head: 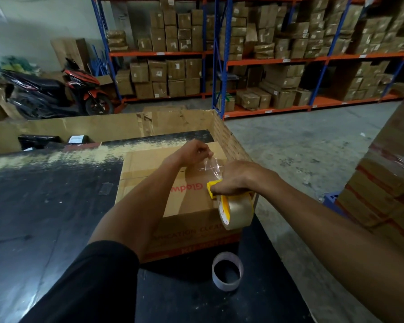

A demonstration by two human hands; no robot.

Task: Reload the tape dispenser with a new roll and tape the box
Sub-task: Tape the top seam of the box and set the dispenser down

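Your box (173, 197) sits on the table (45, 206) directly before you, toward its right edge. Your right hand (238, 178) holds the tape dispenser (235, 206) over the box's right side; your left hand (194, 151), just behind and left of it, pinches the tape end (211, 167). An empty tape core (227, 271) lies on the table in front of the box. Behind the table stand shelving racks (219, 54), a motorbike (56, 89) to their left.
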